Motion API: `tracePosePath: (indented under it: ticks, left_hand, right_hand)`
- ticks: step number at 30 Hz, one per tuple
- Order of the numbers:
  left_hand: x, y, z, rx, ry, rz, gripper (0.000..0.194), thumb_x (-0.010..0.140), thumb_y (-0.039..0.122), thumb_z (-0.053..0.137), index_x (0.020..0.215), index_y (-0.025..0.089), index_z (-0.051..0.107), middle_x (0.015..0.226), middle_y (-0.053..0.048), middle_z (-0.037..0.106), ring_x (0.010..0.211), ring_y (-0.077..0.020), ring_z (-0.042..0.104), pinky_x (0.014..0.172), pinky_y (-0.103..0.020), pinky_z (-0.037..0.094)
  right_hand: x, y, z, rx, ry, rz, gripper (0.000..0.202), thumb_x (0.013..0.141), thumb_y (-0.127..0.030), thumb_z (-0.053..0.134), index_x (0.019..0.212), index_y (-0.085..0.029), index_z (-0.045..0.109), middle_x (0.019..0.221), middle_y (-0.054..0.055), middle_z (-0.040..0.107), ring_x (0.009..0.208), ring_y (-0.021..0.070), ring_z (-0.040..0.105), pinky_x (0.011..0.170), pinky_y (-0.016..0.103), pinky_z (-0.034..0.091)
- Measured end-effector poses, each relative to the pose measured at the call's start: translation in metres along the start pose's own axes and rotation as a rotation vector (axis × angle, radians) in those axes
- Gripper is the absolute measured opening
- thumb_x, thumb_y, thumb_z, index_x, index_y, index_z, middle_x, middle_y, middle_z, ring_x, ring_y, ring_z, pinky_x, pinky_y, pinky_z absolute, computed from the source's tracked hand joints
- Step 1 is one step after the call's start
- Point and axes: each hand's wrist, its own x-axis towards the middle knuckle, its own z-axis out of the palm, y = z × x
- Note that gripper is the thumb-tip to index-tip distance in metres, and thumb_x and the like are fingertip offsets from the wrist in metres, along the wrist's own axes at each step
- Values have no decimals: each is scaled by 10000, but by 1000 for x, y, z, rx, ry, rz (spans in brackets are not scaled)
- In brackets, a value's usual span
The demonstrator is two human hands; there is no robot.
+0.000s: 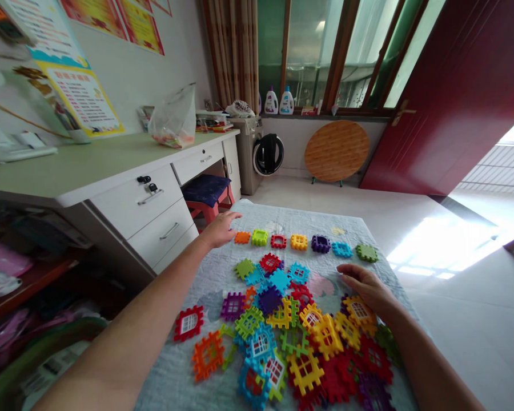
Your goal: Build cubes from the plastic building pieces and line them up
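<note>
Head view; clock centred on the worktop (295, 217). 8 o'clock: one loose red square (189, 323). 10 o'clock: left hand (219, 230), beside the row's orange end; grip cannot be told. 12 o'clock: row (298, 242) of seven, one each orange, lime, red, yellow, purple, blue, green. 6 o'clock: heap (280, 315) of overlapping squares, uncountable. 3 o'clock: right hand (366, 283), thumb and fingers apart. Two hands, well apart.

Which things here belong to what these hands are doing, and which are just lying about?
In the work:
- row of coloured pieces, left hand at its orange end
- loose pile, right hand beside it
- cloth underneath

Lying about:
- plastic bag
- white bottles
- round wooden board
- stool
</note>
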Motion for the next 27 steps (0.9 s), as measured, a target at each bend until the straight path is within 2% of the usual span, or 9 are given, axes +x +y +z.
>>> tracePosePath:
  ticks: [1, 3, 6, 10, 15, 20, 27]
  left_hand:
    - [-10, 0, -5, -120, 118, -32, 480, 719, 222, 539, 1196, 163, 550, 1236, -100, 570, 1139, -245, 534, 986, -343, 412]
    - [-33, -1, -9, -365, 261, -125, 422, 745, 261, 525, 1155, 169, 566, 1173, -86, 609, 1073, -225, 579, 923, -331, 461]
    - [-64, -3, -3, -539, 306, -248, 364, 754, 294, 534, 1085, 158, 599, 1067, -81, 653, 984, -213, 609, 860, -328, 487]
    - [-87, -8, 18, -572, 296, -341, 321, 736, 304, 561, 1012, 157, 633, 995, -70, 672, 888, -201, 620, 836, -335, 484]
    - [-94, -20, 40, -691, 211, -345, 303, 712, 322, 598, 957, 148, 641, 918, -63, 691, 849, -200, 638, 820, -334, 490]
    - [-96, -27, 47, -606, 126, -310, 282, 717, 337, 587, 921, 153, 652, 879, -57, 698, 801, -198, 642, 778, -327, 500]
    - [-97, -27, 52, -450, 108, -267, 278, 717, 307, 553, 933, 168, 660, 910, -50, 696, 789, -189, 636, 769, -310, 497]
  right_hand:
    - [0, 0, 0, 1, -2, 0, 437, 709, -496, 648, 1027, -198, 619, 913, 42, 666, 726, 171, 605, 624, 286, 490]
    - [1, 1, -1, 11, -6, 2, 439, 701, -492, 659, 1025, -198, 623, 908, 41, 668, 722, 170, 605, 620, 285, 489]
    - [-1, -2, 0, 27, -1, 8, 430, 694, -492, 666, 1013, -207, 630, 894, 34, 671, 706, 169, 604, 606, 285, 487]
    - [-4, -6, 0, 27, 7, 2, 428, 685, -499, 674, 1000, -211, 636, 892, 35, 672, 697, 171, 606, 597, 289, 490]
    - [-4, -7, -1, 5, 2, -1, 441, 700, -510, 662, 1022, -210, 632, 878, 41, 678, 698, 180, 617, 610, 300, 500]
    - [-2, -5, -1, -34, 23, -22, 448, 667, -511, 677, 995, -207, 643, 941, 61, 677, 766, 205, 621, 644, 315, 500]
    - [1, 0, -1, -109, 15, -72, 413, 693, -476, 648, 1002, -204, 633, 905, 52, 664, 800, 203, 608, 698, 325, 497]
